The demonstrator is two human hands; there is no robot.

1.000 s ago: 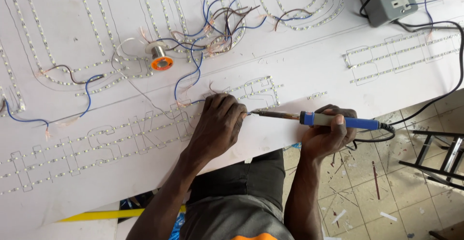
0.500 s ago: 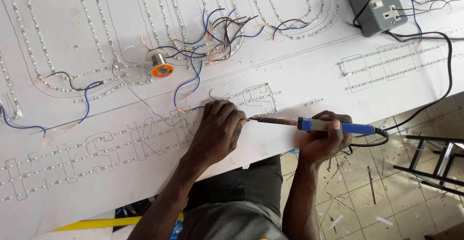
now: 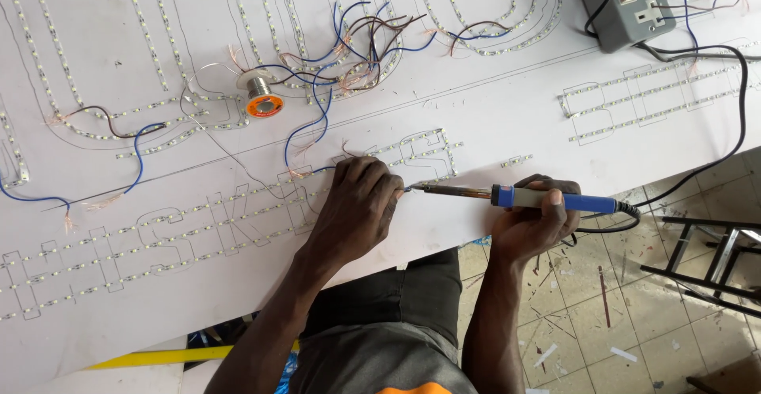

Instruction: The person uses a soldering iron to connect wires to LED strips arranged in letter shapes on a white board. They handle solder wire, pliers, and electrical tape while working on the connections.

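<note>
Head view:
Left hand (image 3: pixel 357 208): you press it palm-down on the white board (image 3: pixel 491 116), fingers curled at an LED strip (image 3: pixel 412 152); whether they pinch anything, you cannot tell.
Right hand (image 3: pixel 535 219): you grip the blue handle of the iron (image 3: pixel 515 197), held level.
Iron tip: it meets your left fingertips (image 3: pixel 394 184), on the board near its front edge.
Solder spool (image 3: pixel 261 101): it sits well apart, up-left, beside tangled wires (image 3: pixel 349 45).
Socket box (image 3: pixel 622 1): top right corner.

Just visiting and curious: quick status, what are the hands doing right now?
Right hand grips blue-handled soldering iron, tip at the left fingertips. Left hand pressed flat on white board, over LED strip. Loose wires and solder spool lie farther up, apart.
</note>
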